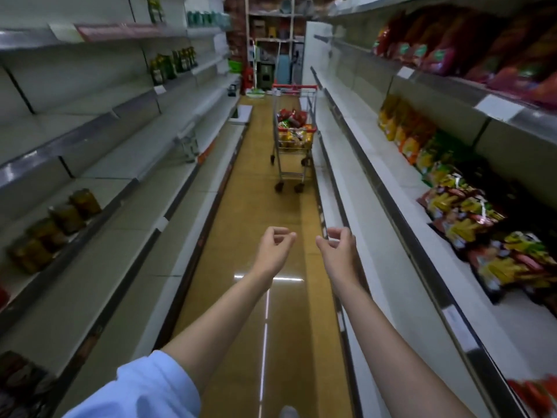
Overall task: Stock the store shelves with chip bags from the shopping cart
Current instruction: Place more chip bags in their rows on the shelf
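Where the glossy yellow-brown floor (265, 182) ran between two long banks of pale metal shelves (358, 164), a wire cart (294, 140) with red trim stood well ahead of you, close to the right-hand bank. Crinkled chip bags (294, 128) in red, yellow and orange were heaped inside it. More shiny bags lay on the right shelves: red ones (452, 55) on the upper tier, yellow, orange and green ones (413, 137) on the middle tier, and dark ones (470, 212) nearer you. On the left bank sat blurred jars (60, 218) and dark bottles (171, 63); the rest of it was bare sheet metal with price strips. Nothing stood on the floor between you and the cart. Beyond it were a brick wall and cluttered racks. Both your arms reached forward over the aisle, a light blue sleeve (144, 387) on the left. Your left hand (275, 245) and right hand (337, 247) hung side by side, apart, fingers loosely curled, holding nothing.
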Demonstrator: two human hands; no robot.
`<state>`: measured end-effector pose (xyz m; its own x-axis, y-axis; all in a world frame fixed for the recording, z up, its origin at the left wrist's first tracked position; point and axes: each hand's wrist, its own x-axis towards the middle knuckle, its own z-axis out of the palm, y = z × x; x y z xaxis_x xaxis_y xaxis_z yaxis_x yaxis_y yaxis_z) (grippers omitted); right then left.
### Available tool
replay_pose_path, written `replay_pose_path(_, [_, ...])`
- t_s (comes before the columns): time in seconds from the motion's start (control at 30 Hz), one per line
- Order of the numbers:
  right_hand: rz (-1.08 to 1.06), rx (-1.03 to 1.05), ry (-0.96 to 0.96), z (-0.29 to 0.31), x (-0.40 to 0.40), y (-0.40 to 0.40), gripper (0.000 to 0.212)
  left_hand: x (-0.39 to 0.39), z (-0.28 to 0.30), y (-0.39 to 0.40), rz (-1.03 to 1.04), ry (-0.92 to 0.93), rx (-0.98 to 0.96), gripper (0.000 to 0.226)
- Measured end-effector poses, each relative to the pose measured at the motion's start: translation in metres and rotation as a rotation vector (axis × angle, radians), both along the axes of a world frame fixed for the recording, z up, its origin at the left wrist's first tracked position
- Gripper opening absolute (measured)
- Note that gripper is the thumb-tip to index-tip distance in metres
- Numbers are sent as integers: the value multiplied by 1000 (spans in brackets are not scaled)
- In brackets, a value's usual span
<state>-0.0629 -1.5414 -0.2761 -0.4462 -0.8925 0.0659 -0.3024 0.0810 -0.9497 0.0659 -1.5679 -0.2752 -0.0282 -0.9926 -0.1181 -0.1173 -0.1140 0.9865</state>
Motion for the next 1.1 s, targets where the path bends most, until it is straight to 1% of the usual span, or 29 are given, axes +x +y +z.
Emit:
replay_pose_path(0.13, [43,-20,-94,5,-24,-95,26,-11,14,-86,41,-71,-13,23])
replay_pose_path(0.33, [97,10,-126,9,-51,-202,26,-18,23,-187,115,-105,3,26])
replay_pose_path(0.5, [86,28,-137,-1,-78,-278,24,-41,15,-266,99,-102,31,34])
replay_pose_path(0.63, [68,44,-127,-6,-99,-338,25,-64,5,-335,64,-70,37,32])
replay_pose_path(0.73, [56,60,-97,-3,-114,-394,24,-82,0,-399,46,-35,22,30])
replay_pose_path(0.87, [31,35,-75,4,-125,-495,23,-103,3,-507,50,34,18,23])
replay_pose_path(0.93, [36,34,-53,8,-126,-549,25,-108,8,-561,25,61,21,24])
replay_pose_path(1.1, [58,53,-51,20,-114,-675,27,-104,22,-680,31,50,17,25])
